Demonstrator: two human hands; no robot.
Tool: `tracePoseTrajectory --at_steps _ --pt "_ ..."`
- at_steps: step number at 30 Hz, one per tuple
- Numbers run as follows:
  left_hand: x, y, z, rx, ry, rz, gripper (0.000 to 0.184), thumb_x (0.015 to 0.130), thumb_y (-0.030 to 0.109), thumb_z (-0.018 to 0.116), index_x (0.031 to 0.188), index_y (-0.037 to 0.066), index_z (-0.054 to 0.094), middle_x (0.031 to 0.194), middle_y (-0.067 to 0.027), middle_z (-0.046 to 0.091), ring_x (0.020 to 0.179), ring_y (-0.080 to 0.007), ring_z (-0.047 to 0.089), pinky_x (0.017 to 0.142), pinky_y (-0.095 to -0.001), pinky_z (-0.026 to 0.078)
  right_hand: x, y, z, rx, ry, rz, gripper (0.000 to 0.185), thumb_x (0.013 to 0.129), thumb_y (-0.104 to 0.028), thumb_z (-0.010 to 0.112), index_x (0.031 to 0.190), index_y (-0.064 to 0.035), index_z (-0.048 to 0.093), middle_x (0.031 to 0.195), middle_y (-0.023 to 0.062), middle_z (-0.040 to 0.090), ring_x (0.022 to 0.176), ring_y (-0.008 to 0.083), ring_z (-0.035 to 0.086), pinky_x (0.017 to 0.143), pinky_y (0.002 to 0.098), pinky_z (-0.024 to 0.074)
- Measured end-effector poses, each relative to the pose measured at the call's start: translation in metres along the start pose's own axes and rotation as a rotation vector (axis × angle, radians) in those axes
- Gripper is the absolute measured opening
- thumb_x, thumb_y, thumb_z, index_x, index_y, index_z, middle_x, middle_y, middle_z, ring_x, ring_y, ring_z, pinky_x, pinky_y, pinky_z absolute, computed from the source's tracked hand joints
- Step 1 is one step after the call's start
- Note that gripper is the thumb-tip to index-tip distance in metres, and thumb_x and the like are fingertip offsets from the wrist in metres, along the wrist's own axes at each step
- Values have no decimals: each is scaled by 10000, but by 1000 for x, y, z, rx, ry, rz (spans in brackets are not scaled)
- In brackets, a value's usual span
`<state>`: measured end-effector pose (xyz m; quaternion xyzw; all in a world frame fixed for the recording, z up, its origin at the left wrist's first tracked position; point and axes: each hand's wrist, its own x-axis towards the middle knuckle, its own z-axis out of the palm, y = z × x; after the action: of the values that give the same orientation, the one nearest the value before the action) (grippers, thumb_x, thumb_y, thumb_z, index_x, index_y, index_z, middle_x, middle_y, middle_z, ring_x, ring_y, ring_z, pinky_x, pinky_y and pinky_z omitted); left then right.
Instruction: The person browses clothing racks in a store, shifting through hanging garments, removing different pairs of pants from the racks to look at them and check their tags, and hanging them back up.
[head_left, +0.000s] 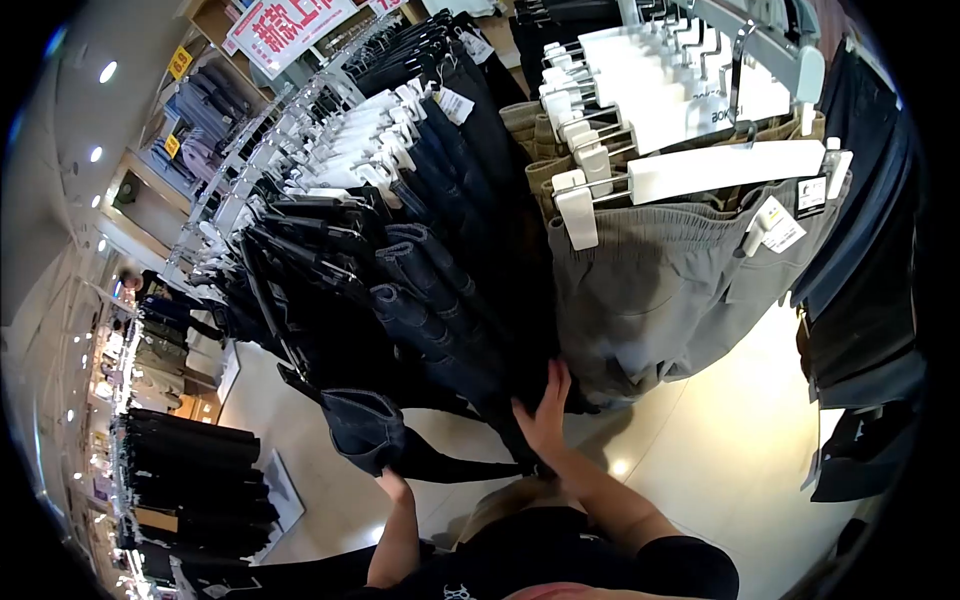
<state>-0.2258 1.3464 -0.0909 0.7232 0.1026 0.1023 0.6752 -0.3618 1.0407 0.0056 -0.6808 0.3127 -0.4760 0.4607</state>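
A pair of dark jeans [365, 430] hangs askew from a black clip hanger [290, 350], pulled out from the rack toward me. My left hand [395, 486] grips the near end of their waistband, with the fingertips hidden behind the cloth. My right hand [545, 412] lies against the dark trouser legs to the right, its thumb and fingers spread. Just beyond that hand hang grey elastic-waist trousers [650, 290] on a white clip hanger [725, 172], with a white price tag [776, 225] at the waist.
Dark blue jeans [430, 270] hang closely on the rack in front, under white hangers [350, 150]. Black trousers [870, 300] hang at the right. A lower stand of dark garments [195, 480] is at left. A red-and-white sign [285, 35] tops the far rack.
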Motion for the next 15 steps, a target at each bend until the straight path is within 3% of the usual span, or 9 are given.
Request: tracePoseTrajectory --at_steps 2,4,6,7,8,10,12,14,15 --pt "-6 17 0 323 -79 18 476 789 88 550 1232 -33 427 1216 -136 488 1104 -250 463 962 -340 342 26 7 14 75 -69 -65 600 711 -84 647 1253 -24 397 1245 222 427 1132 383 424 966 414 342" --pt "-22 11 10 439 -205 186 614 752 60 607 1294 -21 331 1279 -156 422 1167 -269 411 1002 -341 298 32 28 32 126 -125 -145 596 710 -72 644 1253 -16 406 1256 220 436 1137 375 437 960 408 356" --pt "-47 9 25 278 -449 243 756 725 10 635 1344 -7 202 1338 -169 333 1215 -287 356 1029 -360 255 23 40 55 227 -392 8 500 731 -64 615 1202 11 463 1173 228 513 1069 375 501 914 383 407" --pt "-59 9 33 364 -531 406 840 715 46 670 1358 -7 131 1347 -185 293 1219 -299 342 1034 -381 243 14 41 62 247 -439 -37 454 725 -57 622 1148 33 485 1081 236 548 1012 371 533 867 371 430" --pt "-73 15 44 276 -621 381 981 667 149 742 1363 -41 78 1348 -214 267 1257 -315 278 1053 -385 195 4 37 68 270 -488 -84 409 719 -51 629 1094 55 507 990 244 583 956 367 565 819 358 452" --pt "-105 60 78 320 -784 510 806 655 191 749 1288 -49 310 1274 -196 387 1200 -306 374 999 -384 293 -24 20 68 510 -723 6 346 747 -54 583 1072 47 515 982 271 568 913 385 570 786 399 458" --pt "-102 45 81 428 -848 523 687 686 205 736 1237 -33 401 1228 -186 448 1166 -312 417 986 -374 317 -45 -17 49 211 -899 94 318 775 -55 543 1075 42 507 944 273 573 834 397 579 762 433 458" --pt "-88 7 73 566 -741 284 680 732 166 683 1302 22 343 1211 -172 485 1139 -293 453 962 -349 347 -52 -50 40 55 -997 -47 352 803 -79 509 1135 36 483 871 263 585 772 410 580 732 452 458" --pt "-84 2 70 614 -707 201 680 747 153 666 1324 41 323 1205 -167 498 1130 -287 464 954 -341 357 -42 -66 35 -59 -1232 56 577 818 -101 498 1349 -2 294 884 224 609 776 335 610 740 397 482"
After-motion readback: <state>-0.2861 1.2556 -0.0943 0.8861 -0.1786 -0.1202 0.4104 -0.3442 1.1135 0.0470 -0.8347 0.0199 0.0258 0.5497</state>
